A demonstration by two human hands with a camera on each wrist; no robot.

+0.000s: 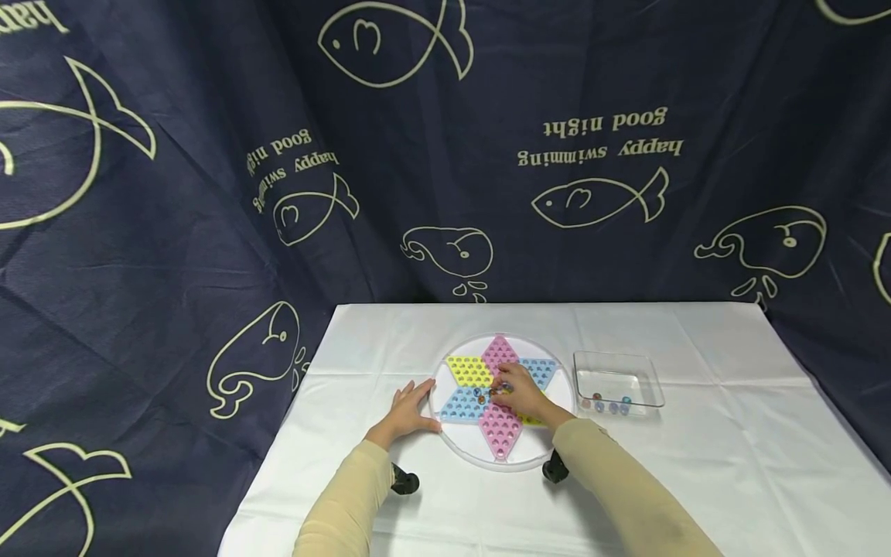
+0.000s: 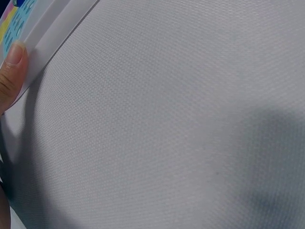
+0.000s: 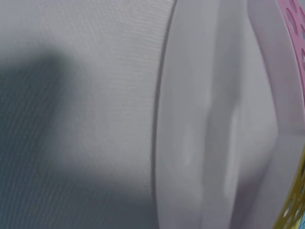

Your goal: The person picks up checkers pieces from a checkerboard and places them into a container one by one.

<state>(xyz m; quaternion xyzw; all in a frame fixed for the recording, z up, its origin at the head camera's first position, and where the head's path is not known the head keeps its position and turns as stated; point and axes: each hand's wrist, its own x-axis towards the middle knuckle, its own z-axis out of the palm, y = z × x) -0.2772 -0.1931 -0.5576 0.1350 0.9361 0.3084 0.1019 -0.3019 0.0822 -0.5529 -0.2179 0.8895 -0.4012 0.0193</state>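
A round white Chinese checkers board (image 1: 462, 443) with a pink, yellow and blue star lies on the white-covered table. My left hand (image 1: 407, 412) rests against the board's left edge, thumb and fingers spread along the rim; its thumb (image 2: 14, 64) lies on the white rim in the left wrist view. My right hand (image 1: 520, 391) reaches over the middle of the star, thumb and fingers bent around a marble (image 1: 504, 387) at the centre holes. Other marbles (image 1: 481, 400) sit just left of its fingertips. In the right wrist view only the board's rim (image 3: 190, 119) shows, not the hand.
A clear rectangular box (image 1: 618, 379) stands right of the board, with several marbles (image 1: 613, 407) along its near side. A white cloth (image 1: 724, 433) covers the table, and a dark blue curtain (image 1: 445, 155) hangs behind it.
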